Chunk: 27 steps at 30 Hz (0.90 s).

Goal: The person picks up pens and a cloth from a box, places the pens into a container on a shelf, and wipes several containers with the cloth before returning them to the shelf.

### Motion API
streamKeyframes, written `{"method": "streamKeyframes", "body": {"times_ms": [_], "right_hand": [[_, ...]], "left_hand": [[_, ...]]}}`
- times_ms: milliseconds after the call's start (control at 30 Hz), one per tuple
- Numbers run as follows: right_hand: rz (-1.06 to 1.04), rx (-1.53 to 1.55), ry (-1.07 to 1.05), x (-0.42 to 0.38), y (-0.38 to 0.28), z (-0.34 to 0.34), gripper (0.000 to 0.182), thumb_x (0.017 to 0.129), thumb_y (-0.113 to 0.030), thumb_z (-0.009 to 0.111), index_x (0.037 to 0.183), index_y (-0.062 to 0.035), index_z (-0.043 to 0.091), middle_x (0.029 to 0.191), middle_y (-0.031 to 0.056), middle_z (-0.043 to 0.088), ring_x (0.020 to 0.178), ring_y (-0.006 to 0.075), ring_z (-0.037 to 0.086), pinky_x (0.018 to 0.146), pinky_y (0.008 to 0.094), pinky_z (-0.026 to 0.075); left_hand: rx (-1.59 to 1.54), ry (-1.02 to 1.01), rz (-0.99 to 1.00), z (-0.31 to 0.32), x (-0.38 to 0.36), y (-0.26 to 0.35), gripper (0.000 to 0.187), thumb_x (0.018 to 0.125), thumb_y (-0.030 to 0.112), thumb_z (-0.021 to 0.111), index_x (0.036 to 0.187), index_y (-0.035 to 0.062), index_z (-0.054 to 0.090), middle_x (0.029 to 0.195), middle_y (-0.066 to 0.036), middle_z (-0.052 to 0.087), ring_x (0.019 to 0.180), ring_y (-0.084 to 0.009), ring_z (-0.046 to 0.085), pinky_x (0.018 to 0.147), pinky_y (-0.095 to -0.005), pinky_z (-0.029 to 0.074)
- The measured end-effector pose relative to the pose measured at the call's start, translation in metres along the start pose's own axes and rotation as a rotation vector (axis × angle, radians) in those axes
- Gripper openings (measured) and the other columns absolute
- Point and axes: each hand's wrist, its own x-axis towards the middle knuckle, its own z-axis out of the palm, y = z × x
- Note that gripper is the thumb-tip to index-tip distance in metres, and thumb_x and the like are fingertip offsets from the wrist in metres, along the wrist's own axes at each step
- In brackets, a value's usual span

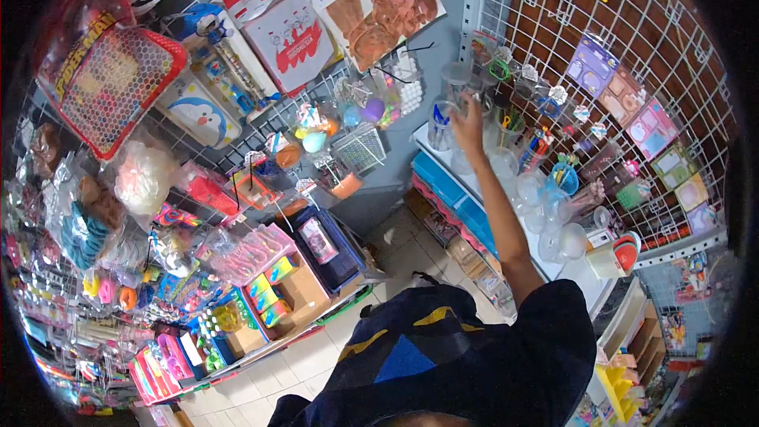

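My right hand (468, 122) reaches up to the far end of the white shelf top (549, 263), among clear plastic containers. Its fingers are bent together at a see-through item whose outline I cannot make out. Just left of the hand stands a clear container with blue pens (439, 128), and a round clear jar (456, 73) is beyond it. To the right, a container of pencils (511, 121) and a blue basket (564, 179) stand among more clear cups. My left hand is out of view; only a dark sleeve (290, 409) shows at the bottom.
Blue bins (461, 204) sit below the shelf top. A white wire grid (632, 39) with hanging packs rises on the right. Hanging goods, including a red mesh bag (118, 87), crowd the left, above a low display with a dark blue bin (336, 265). Floor tiles (296, 360) show between.
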Motion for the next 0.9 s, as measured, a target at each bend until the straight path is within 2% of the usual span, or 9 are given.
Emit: {"method": "streamKeyframes", "body": {"times_ms": [133,200,267,433,533,633,733,800,900], "right_hand": [[0.141,0.288,-0.185,-0.128,-0.071,-0.035,0.025,0.086,-0.008,0.061,0.109,-0.0042,0.053,0.1,0.0129,0.057,0.094,0.0247,0.058,0.074,0.0304,0.048],[0.248,0.199,-0.671,-0.191,-0.085,-0.069,0.009,0.087,-0.009,0.06,0.096,-0.0054,0.059,0.094,0.0091,0.059,0.089,0.0212,0.06,0.07,0.0295,0.049],[0.212,0.263,-0.671,-0.267,-0.08,-0.097,0.007,0.087,-0.009,0.059,0.093,-0.0045,0.061,0.091,0.0102,0.061,0.086,0.0231,0.061,0.071,0.0308,0.049],[0.741,-0.041,-0.606,-0.437,-0.03,-0.207,0.013,0.083,-0.007,0.058,0.095,-0.0054,0.064,0.087,0.011,0.066,0.08,0.0233,0.065,0.072,0.0343,0.052],[0.844,-0.248,-0.242,-0.513,-0.054,-0.275,0.01,0.084,-0.01,0.058,0.091,-0.0072,0.064,0.08,0.0111,0.067,0.073,0.0247,0.066,0.067,0.035,0.053],[1.089,-0.313,-0.081,-0.58,-0.105,-0.321,0.011,0.083,-0.01,0.059,0.093,-0.0067,0.064,0.08,0.0129,0.067,0.074,0.0252,0.067,0.067,0.0363,0.053],[1.162,-0.269,-0.078,-0.659,-0.162,-0.344,0.013,0.084,-0.012,0.058,0.094,-0.0068,0.064,0.08,0.0135,0.067,0.074,0.0251,0.067,0.067,0.0361,0.053],[1.25,-0.437,-0.284,-0.733,-0.18,-0.347,0.021,0.085,-0.022,0.059,0.096,-0.0047,0.065,0.079,0.015,0.068,0.068,0.0247,0.067,0.062,0.0358,0.053],[1.604,-0.182,-0.316,-0.778,-0.246,-0.353,0.026,0.084,-0.032,0.063,0.097,-0.0107,0.068,0.085,0.0109,0.069,0.072,0.0213,0.066,0.063,0.0334,0.053]], "left_hand": [[0.057,-0.054,0.02,-0.012,0.018,0.013,0.029,0.093,0.034,0.052,0.104,0.0098,0.063,0.095,-0.012,0.067,0.089,-0.0302,0.063,0.076,-0.039,0.052],[0.118,-0.104,0.036,-0.021,0.027,0.022,0.03,0.093,0.035,0.052,0.105,0.0104,0.063,0.094,-0.012,0.067,0.088,-0.0299,0.063,0.075,-0.0391,0.052],[0.19,-0.168,0.065,-0.028,0.041,0.028,0.03,0.093,0.036,0.052,0.105,0.0109,0.062,0.094,-0.011,0.067,0.086,-0.0295,0.064,0.074,-0.0393,0.052],[0.446,-0.379,0.247,-0.036,0.094,0.034,0.031,0.093,0.038,0.052,0.107,0.0123,0.061,0.092,-0.01,0.067,0.083,-0.0287,0.064,0.071,-0.0396,0.053],[0.815,-0.464,1.432,-0.021,0.126,0.049,0.032,0.093,0.04,0.052,0.107,0.0131,0.061,0.091,-0.009,0.067,0.081,-0.0282,0.065,0.069,-0.0398,0.053],[0.54,-0.521,-0.076,-0.01,0.096,0.077,0.022,0.092,0.038,0.055,0.098,0.0177,0.058,0.082,-0.005,0.064,0.056,-0.0148,0.06,0.039,-0.0268,0.044],[0.496,-0.587,0.161,-0.002,0.111,0.048,0.03,0.09,0.037,0.056,0.112,0.0163,0.054,0.097,-0.009,0.066,0.076,-0.0209,0.063,0.065,-0.0411,0.052],[0.376,-0.622,-0.068,0.015,0.126,0.038,0.029,0.091,0.033,0.054,0.115,0.0155,0.054,0.106,-0.01,0.065,0.087,-0.0246,0.063,0.076,-0.0448,0.049],[0.362,-0.847,0.22,0.022,0.081,0.011,0.048,0.088,0.053,0.05,0.119,0.0165,0.053,0.111,-0.008,0.064,0.093,-0.0252,0.062,0.079,-0.0451,0.046]]}}
